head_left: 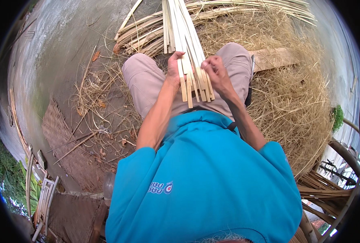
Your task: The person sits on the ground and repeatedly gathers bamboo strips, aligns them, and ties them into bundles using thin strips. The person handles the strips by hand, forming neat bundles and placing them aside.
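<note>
A bundle of long, flat, pale bamboo strips (184,30) lies between my knees, its near ends uneven and resting toward my lap. My left hand (174,68) is closed round the left side of the bundle, thumb over the top. At the right edge of the strips, my right hand (217,73) is curled with its fingers drawn together. Whatever those fingers may hold is too blurred to make out. Shorter yellowish strip ends (204,91) show between the two hands, above my lap.
More bamboo strips (143,38) lie in a curved pile beyond my knees. Thin curly shavings (289,109) heap up on the right. A flat wooden board (273,59) sits beside my right knee. Woven matting (66,141) covers ground at the left, near scattered shavings (103,93).
</note>
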Demonstrator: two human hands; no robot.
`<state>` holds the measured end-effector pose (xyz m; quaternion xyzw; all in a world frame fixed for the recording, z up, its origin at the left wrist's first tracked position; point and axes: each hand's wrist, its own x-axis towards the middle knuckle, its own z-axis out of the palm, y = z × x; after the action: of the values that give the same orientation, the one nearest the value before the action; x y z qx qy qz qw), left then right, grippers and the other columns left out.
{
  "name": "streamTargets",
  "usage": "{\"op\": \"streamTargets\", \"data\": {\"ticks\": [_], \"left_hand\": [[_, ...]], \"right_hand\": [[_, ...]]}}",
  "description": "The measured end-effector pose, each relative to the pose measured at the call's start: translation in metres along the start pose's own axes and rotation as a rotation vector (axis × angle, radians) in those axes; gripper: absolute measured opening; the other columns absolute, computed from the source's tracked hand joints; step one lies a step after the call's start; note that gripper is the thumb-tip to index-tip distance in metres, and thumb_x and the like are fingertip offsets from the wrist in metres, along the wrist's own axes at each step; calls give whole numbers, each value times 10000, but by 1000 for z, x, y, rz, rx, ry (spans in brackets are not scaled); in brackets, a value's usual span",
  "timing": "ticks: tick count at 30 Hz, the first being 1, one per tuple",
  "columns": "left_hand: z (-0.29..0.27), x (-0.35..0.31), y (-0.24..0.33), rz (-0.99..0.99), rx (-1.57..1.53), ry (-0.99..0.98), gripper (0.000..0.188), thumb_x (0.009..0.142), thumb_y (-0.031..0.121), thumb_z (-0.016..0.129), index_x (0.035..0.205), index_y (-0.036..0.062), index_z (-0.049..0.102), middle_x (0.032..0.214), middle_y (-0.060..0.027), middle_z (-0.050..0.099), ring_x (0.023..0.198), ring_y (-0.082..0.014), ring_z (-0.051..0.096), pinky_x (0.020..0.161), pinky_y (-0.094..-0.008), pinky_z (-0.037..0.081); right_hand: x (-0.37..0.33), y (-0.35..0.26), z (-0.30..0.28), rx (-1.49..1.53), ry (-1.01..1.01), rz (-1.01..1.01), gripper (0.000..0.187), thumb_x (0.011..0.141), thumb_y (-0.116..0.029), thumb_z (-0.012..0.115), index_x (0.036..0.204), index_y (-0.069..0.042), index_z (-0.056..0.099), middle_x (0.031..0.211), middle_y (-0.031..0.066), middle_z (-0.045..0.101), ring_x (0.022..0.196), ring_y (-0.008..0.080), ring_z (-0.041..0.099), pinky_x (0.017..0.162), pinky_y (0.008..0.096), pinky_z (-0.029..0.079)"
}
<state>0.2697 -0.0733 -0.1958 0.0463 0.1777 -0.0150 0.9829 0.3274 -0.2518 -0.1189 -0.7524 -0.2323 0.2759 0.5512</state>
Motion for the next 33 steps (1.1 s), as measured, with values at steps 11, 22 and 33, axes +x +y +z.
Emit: {"op": "streamTargets", "data": {"ticks": [11,22,33], "left_hand": [[-6,9,-2,31,2,-13,446,956,279,525,1295,-4,584,1204,-188,679,1080,-327,669,1016,-484,515],[5,3,-4,23,3,63,581,934,457,615,1311,17,587,1234,-150,674,1141,-310,645,1055,-461,484],[-20,9,6,-172,143,58,407,988,206,589,1286,-69,558,1178,-225,676,1042,-341,701,933,-487,581]], "right_hand": [[10,-17,35,-658,5,-140,332,886,-318,696,1023,-24,628,929,171,633,818,378,671,795,514,507],[-12,-31,26,-671,-55,0,256,821,-255,700,897,-17,645,863,171,677,808,364,685,676,477,527],[-17,6,2,-471,58,-16,257,882,-292,722,944,-43,699,903,149,692,830,350,689,720,464,529]]}}
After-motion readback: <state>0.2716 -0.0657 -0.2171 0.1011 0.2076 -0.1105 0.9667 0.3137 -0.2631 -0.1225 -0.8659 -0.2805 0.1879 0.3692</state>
